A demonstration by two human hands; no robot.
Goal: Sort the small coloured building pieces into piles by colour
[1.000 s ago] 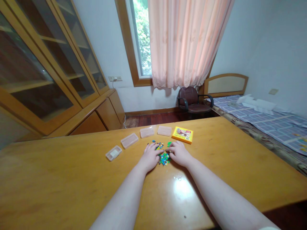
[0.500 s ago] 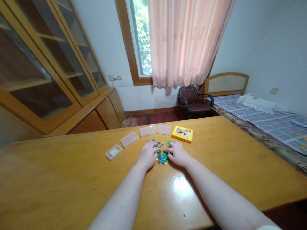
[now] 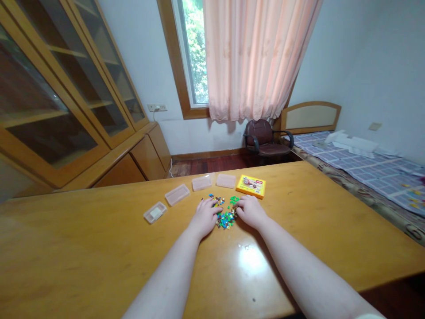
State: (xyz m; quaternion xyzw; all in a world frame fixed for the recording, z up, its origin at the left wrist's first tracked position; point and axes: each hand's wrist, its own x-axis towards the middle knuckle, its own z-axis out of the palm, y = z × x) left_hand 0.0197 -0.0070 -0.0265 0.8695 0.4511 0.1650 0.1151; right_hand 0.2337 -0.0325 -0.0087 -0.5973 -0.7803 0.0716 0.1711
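A small heap of tiny coloured bricks (image 3: 226, 219), mostly green and blue, lies on the yellow wooden table (image 3: 99, 248). My left hand (image 3: 205, 217) rests flat at the heap's left side, fingers stretched toward it. My right hand (image 3: 251, 211) lies at the heap's right side, fingers bent with the tips on the pieces. Neither hand visibly holds a brick. More loose bricks (image 3: 219, 200) are scattered just beyond my fingers.
A yellow box (image 3: 251, 186) lies just beyond my right hand. Several clear plastic cases lie in an arc: (image 3: 155, 212), (image 3: 177, 195), (image 3: 202, 182), (image 3: 226, 180). A glass-door cabinet (image 3: 66, 110), an armchair (image 3: 265, 139) and a bed (image 3: 365, 164) surround the table.
My hands have drawn slightly apart, so more of the heap shows between them. The view has shifted a little.
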